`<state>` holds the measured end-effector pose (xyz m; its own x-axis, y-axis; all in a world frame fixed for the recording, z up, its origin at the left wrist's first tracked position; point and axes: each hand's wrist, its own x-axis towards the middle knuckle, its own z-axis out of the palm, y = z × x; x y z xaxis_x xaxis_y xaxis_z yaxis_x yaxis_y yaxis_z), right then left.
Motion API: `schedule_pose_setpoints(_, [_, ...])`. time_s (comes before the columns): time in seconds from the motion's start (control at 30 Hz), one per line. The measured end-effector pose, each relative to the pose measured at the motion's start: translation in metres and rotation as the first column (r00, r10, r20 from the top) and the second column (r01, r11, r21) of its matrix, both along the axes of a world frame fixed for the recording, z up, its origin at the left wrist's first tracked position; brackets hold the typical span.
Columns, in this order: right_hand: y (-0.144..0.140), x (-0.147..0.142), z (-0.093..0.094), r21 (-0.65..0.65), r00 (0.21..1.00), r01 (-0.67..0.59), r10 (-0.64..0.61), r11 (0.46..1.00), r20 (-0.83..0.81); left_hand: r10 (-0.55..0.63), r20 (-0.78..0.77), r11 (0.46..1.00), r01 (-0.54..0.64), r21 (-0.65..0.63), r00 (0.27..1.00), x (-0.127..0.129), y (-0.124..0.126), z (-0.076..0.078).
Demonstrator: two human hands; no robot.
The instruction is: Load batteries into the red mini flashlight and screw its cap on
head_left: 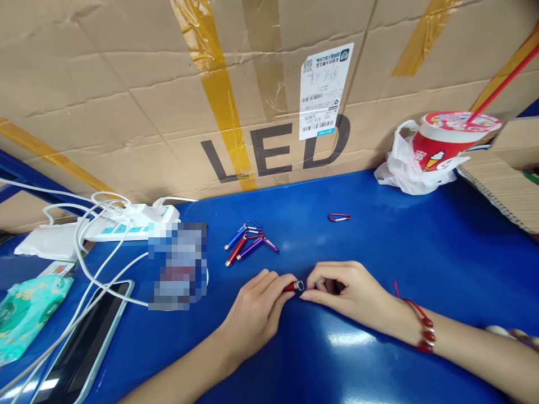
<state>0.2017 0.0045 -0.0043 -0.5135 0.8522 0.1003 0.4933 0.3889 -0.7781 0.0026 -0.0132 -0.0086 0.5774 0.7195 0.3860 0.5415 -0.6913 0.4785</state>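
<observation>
My left hand [263,300] is closed round a small red keychain flashlight [290,287], with its metal ring end sticking out to the right. Right beside that end, my right hand [347,289] has its fingers curled and thumb and index close together. Whether anything sits between those fingertips is hidden. Beyond my left hand lie a blue keychain flashlight [234,238], a red one [236,251] and a purple one [250,249], each with a carabiner. A loose red carabiner [339,217] rests on the blue table [295,224], farther back than my right hand.
A large cardboard box [138,84] marked LED stands along the back. At left are a white power strip [126,230] with cables, a phone [88,342], a green packet [33,314] and a blurred-out object [179,266]. A red cup [446,146] in a plastic bag stands back right.
</observation>
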Motion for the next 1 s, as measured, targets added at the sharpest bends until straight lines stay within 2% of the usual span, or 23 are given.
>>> schedule_pose_setpoints(0.13, [0.0, 0.005, -0.005, 0.161, 0.997, 0.063, -0.055, 0.985, -0.053, -0.004, 0.021, 1.0, 0.004, -0.014, 1.0, 0.0, 0.001, 0.001])
schedule_pose_setpoints(0.27, [0.0, 0.009, -0.009, 0.319, 0.993, 0.046, -0.009, 0.947, -0.118, -0.015, 0.013, 1.0, 0.015, -0.019, 1.0, 0.0, 0.001, 0.002])
schedule_pose_setpoints(0.4, [0.0, 0.009, -0.01, 0.423, 0.991, 0.023, 0.035, 0.906, -0.131, -0.046, -0.012, 0.999, 0.046, -0.021, 0.999, -0.002, 0.001, 0.001])
schedule_pose_setpoints(0.67, [-0.001, 0.006, -0.007, 0.443, 0.995, -0.02, 0.063, 0.896, -0.083, -0.07, -0.023, 0.997, 0.069, -0.031, 0.997, -0.003, 0.003, -0.002])
schedule_pose_setpoints(0.83, [0.001, 0.006, -0.011, 0.445, 0.992, -0.039, 0.087, 0.895, -0.089, -0.073, -0.064, 0.997, 0.074, 0.009, 0.995, -0.005, 0.005, -0.001])
schedule_pose_setpoints(1.0, [0.001, 0.006, -0.011, 0.431, 0.991, -0.048, 0.096, 0.901, -0.091, -0.09, -0.076, 0.995, 0.087, -0.04, 0.993, -0.005, 0.005, 0.001])
